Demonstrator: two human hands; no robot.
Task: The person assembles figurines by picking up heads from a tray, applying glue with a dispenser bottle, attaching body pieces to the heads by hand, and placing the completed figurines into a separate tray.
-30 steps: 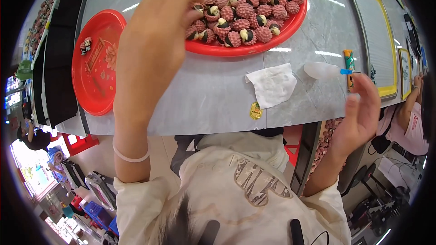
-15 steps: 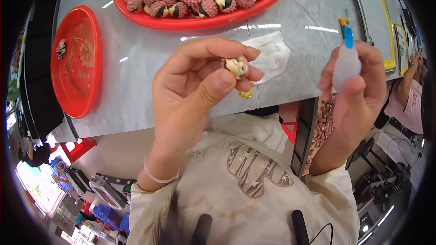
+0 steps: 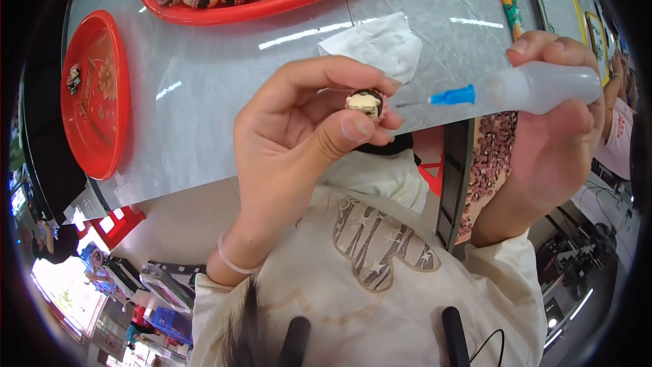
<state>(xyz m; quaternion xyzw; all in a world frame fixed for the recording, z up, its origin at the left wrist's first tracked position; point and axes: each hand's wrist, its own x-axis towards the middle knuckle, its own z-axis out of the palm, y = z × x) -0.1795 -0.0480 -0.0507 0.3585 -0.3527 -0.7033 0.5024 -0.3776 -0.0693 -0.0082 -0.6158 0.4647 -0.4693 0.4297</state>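
Observation:
Between the thumb and fingers of my left hand (image 3: pixel 288 122) is a small figurine head (image 3: pixel 367 103), with a cream face, dark hair and a pink bumpy edge. My right hand (image 3: pixel 553 139) is wrapped round a translucent squeeze bottle (image 3: pixel 543 87), tilted onto its side. Its blue needle tip (image 3: pixel 453 96) points left at the figurine head, and the thin metal needle ends close to it. Whether the needle touches the head, I cannot tell. Under and beyond my left fingers lies a crumpled white tissue (image 3: pixel 384 44) on the grey table (image 3: pixel 204 61).
A large red tray (image 3: pixel 224 18) at the far side holds several similar pink figurine heads. At the left, a red plate (image 3: pixel 102 129) bears one small figurine (image 3: pixel 73 78). An orange-and-green tube (image 3: pixel 512 17) lies far right. Below the table edge, a dark-framed box contains small pink pieces (image 3: pixel 485 163).
The bottle has swung from upright to sideways, its needle now by the figurine head. The head has turned a little in my left fingers. The view has shifted, moving the tray up and left.

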